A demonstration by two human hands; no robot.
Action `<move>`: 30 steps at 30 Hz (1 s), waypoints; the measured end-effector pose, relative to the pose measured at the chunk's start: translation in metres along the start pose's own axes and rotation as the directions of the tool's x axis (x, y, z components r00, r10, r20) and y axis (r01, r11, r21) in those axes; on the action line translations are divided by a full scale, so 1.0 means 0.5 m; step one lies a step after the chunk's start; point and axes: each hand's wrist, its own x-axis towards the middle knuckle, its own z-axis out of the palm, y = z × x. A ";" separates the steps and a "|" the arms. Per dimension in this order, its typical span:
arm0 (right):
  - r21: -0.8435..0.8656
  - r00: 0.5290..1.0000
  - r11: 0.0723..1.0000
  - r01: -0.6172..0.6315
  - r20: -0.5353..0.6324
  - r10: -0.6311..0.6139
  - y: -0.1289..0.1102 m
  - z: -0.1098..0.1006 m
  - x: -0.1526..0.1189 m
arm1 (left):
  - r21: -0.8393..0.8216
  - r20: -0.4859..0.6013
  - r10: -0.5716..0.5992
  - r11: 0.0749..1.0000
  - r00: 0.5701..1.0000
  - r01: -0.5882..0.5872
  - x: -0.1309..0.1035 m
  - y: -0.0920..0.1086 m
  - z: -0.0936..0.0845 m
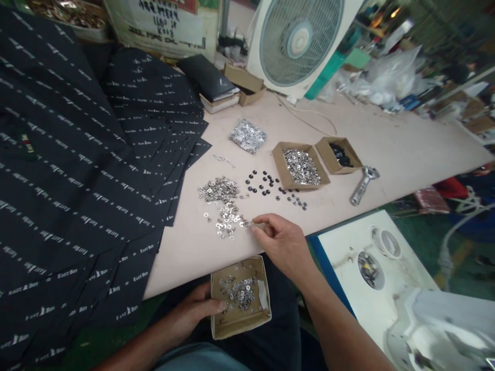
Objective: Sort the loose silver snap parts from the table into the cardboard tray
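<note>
My left hand (201,306) grips the left side of a shallow cardboard box (216,330), its thumb over the rim. Small silver metal fasteners (242,293) lie scattered inside the box, which is below the table's front edge. Above and right of it, my right hand (276,239) has thumb and index finger pressed together at the right edge of a loose pile of silver fasteners (228,219). What is between those fingertips is too small to make out. A denser pile (220,189) lies just behind.
Black caps (265,179), a bag of fasteners (248,136), two open boxes (284,167) (328,154) and a metal tool (363,186) lie on the table (185,257). Printed black sheets (96,170) cover the left. A fan (299,41) stands behind; a white machine (433,319) is at right.
</note>
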 end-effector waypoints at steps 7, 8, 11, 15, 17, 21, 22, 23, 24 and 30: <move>0.103 0.999 0.994 -0.035 -0.021 0.037 -0.002 0.001 -0.004 | 0.008 -0.018 -0.007 1.000 1.000 0.007 0.002 0.007 0.005; 0.234 0.995 0.967 -0.096 -0.014 0.102 0.000 -0.003 -0.005 | 0.003 -0.013 -0.006 1.000 1.000 0.006 0.003 0.007 0.005; 0.645 0.961 0.717 -0.265 0.113 0.254 0.003 -0.012 -0.001 | -0.005 -0.002 -0.002 1.000 1.000 0.002 0.005 0.006 0.005; 0.710 0.939 0.617 -0.340 0.221 0.264 0.001 -0.015 0.010 | -0.010 -0.008 -0.009 1.000 1.000 0.009 0.005 0.005 0.006; 0.491 0.972 0.839 -0.233 0.152 0.181 -0.003 -0.014 0.015 | -0.006 -0.011 -0.014 1.000 1.000 0.014 0.004 0.005 0.007; -0.019 0.994 0.999 0.041 0.100 -0.039 -0.006 -0.005 0.023 | 0.000 -0.007 0.006 1.000 1.000 -0.006 0.002 0.006 0.007; -0.072 0.993 0.995 0.069 0.103 -0.061 -0.005 -0.002 0.024 | 0.001 -0.006 0.012 1.000 1.000 -0.012 0.001 0.005 0.006; -0.104 0.992 0.991 0.084 0.104 -0.073 -0.004 0.000 0.025 | 0.001 -0.004 0.015 1.000 1.000 -0.015 0.001 0.005 0.006; -0.124 0.992 0.988 0.091 0.103 -0.078 -0.003 0.002 0.025 | 0.001 0.000 0.016 1.000 1.000 -0.016 0.000 0.005 0.005; -0.185 0.992 0.980 0.068 0.116 -0.047 0.000 -0.004 0.021 | 0.003 -0.001 0.011 1.000 1.000 -0.011 -0.001 0.002 0.002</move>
